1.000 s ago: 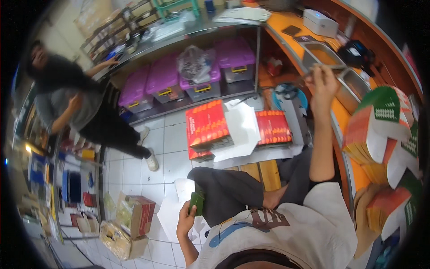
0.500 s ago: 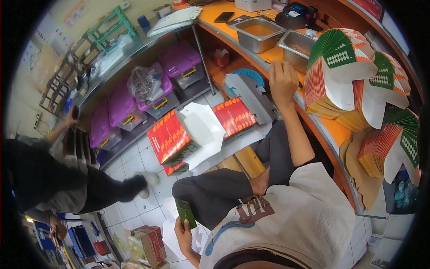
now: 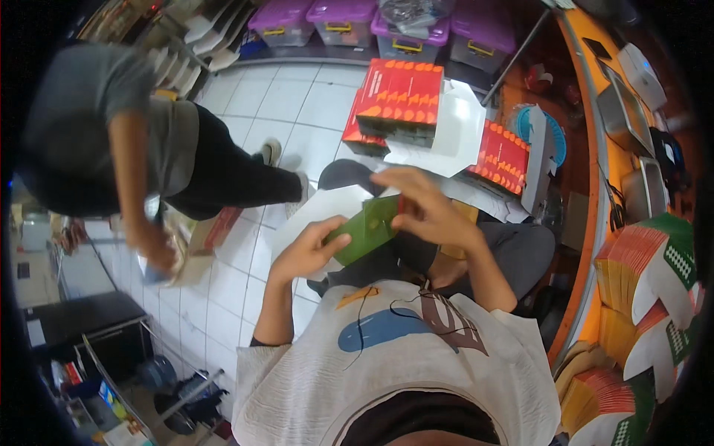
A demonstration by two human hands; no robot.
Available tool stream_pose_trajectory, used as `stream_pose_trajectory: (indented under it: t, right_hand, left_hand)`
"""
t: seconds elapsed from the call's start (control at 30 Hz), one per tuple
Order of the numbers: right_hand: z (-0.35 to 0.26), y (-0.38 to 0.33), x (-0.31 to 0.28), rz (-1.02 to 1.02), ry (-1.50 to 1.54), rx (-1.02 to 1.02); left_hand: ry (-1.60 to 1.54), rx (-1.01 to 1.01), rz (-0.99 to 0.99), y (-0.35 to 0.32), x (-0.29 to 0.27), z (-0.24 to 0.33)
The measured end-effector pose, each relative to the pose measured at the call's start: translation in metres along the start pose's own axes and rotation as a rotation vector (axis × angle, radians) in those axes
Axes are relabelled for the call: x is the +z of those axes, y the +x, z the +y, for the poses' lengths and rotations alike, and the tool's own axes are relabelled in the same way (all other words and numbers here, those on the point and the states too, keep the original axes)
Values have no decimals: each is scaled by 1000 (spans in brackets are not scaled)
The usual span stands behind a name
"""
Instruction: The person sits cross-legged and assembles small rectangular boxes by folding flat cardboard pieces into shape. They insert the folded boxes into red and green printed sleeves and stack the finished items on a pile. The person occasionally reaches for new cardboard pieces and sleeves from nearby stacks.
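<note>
- While the left hand [image 3: 309, 249] steadies a green box [image 3: 364, 234], the right hand [image 3: 435, 212] is at its right end; the step in hand looks like 2-handed shaping of that 1 piece.
- The green box sits tilted above the lap, between the 2 hands, with a white sheet [image 3: 320, 212] just behind it; whether they are joined, I cannot tell.
- The left fingers are clamped on the box's left end, thumb on the face.
- The right fingers are bent and spread around the upper right corner, with the thumb by the edge; whether they pinch it, I cannot tell.
- My judgement is that the next move calls for a firm but light left hold and even right-hand pressure, since thin board could crease in the wrong place.
- Beyond the knees stand red boxes [image 3: 401, 93]; to the right, the orange tabletop [image 3: 576, 30] carries fanned stacks of cartons [image 3: 628, 267], well apart from the hands.
</note>
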State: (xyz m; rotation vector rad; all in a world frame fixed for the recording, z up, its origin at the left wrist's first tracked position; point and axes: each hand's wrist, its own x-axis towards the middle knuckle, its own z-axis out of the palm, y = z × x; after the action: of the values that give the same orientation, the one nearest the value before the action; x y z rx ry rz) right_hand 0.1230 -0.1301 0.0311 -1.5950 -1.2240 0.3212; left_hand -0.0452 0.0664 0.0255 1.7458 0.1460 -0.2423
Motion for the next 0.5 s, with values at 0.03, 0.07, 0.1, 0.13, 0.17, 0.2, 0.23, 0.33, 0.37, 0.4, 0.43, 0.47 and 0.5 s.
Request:
stream_pose_trajectory:
  t: [0.03, 0.07, 0.1, 0.13, 0.17, 0.2, 0.23, 0.33, 0.37, 0.4, 0.43, 0.47, 0.5]
  right_hand:
    - [4, -2, 10, -63, -17, -33]
    - [4, -2, 11, -89, -22, -13]
    - [6, -3, 14, -110, -32, 8]
    - [4, -5, 13, -96, -28, 91]
    - [3, -10, 12, -80, -29, 182]
    - [0, -14, 14, -2, -74, 205]
    - [-2, -17, 18, 76, -119, 227]
    - [-4, -30, 20, 138, -225, 205]
    - [-3, -32, 19, 129, -251, 178]
    - [0, -35, 18, 118, -258, 164]
    - [4, -38, 18, 108, -265, 150]
    - [7, -40, 18, 100, -271, 137]
    - [11, -43, 17, 57, -227, 125]
  left_hand:
    - [-49, 1, -11, 0, 3, -3]
    - [-92, 9, -20, 1, 6, -5]
    - [-102, 28, 32, 1, 9, -6]
    - [-162, 4, 45, 1, 11, -3]
    - [-227, -19, 50, 3, 14, 1]
    - [-290, -43, 53, 5, 17, 5]
    - [-293, -38, 79, 9, 22, 7]
    - [-290, -124, 47, 24, 27, -1]
    - [-255, -123, 43, 27, 30, -2]
    - [-220, -121, 40, 30, 33, -2]
    - [-185, -120, 37, 33, 37, -3]
    - [-169, -120, 37, 35, 41, -4]
    - [-152, -120, 38, 36, 45, -4]
